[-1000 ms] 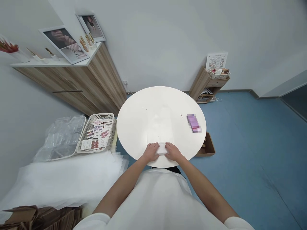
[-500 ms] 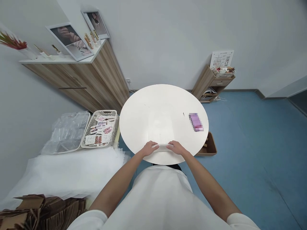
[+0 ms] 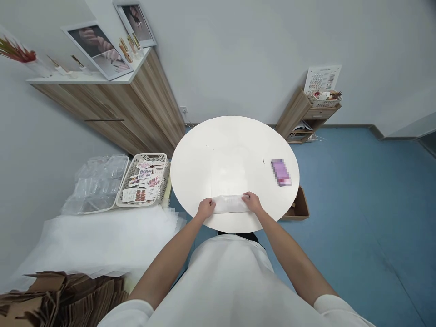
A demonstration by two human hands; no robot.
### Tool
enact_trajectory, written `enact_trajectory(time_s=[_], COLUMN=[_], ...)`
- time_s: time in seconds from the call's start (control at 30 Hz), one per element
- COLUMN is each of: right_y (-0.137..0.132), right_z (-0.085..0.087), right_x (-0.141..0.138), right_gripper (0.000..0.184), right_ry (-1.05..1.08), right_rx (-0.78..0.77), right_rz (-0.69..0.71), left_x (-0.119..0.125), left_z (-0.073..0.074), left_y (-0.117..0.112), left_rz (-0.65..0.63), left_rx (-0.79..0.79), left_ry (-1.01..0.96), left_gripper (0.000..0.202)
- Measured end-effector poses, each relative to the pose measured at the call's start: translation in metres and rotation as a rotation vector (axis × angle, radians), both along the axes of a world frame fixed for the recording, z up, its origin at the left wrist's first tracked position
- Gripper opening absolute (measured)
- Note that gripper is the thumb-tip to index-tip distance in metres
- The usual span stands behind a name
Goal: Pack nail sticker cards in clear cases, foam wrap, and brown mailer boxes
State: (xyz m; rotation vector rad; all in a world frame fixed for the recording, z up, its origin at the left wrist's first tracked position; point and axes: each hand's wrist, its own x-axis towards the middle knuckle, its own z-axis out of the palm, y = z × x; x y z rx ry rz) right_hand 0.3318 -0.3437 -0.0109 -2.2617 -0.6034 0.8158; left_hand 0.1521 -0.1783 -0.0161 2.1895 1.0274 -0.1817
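A white folded strip of thin wrapping material (image 3: pixel 230 204) lies near the front edge of the round white table (image 3: pixel 231 154). My left hand (image 3: pixel 205 209) is closed on its left end. My right hand (image 3: pixel 252 202) is closed on its right end, so the strip is stretched flat between the two hands. A blurred purple object (image 3: pixel 281 172) rests on the table to the right, apart from both hands.
At my left, a white basket (image 3: pixel 146 183) holds several cards of press-on nails beside a pile of clear plastic trays (image 3: pixel 97 188). White sheets (image 3: pixel 102 240) and brown cardboard (image 3: pixel 64 295) lie nearer. A wooden cabinet (image 3: pixel 112 104), a small shelf unit (image 3: pixel 303 116) and a floor box (image 3: pixel 299 208) surround the table.
My hands have moved apart along the table's front edge. The white piece between them has gone from a small wad to a longer flat strip.
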Motion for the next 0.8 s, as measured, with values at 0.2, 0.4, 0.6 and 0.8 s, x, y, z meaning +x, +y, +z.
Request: enact_trajectory(time_s=[0.2, 0.4, 0.6, 0.8], right_y=[-0.007, -0.01, 0.002, -0.015], right_z=[-0.004, 0.011, 0.008, 0.021], right_x=[-0.011, -0.028, -0.035, -0.037], right_gripper=[0.037, 0.033, 0.049, 0.043], right_ry=[-0.217, -0.582, -0.429, -0.218], right_rx=[-0.003, 0.068, -0.005, 0.024], right_rz=[-0.064, 0.368, 0.671, 0.66], left_x=[-0.002, 0.003, 0.01, -0.002], left_z=[0.006, 0.019, 0.019, 0.032], left_y=[-0.009, -0.02, -0.03, -0.03], left_rz=[0.018, -0.27, -0.517, -0.527], left_rx=[0.131, 0.375, 0.25, 0.07], left_ry=[-0.012, -0.266, -0.177, -0.208], left_gripper=[0.014, 0.044, 0.052, 0.05])
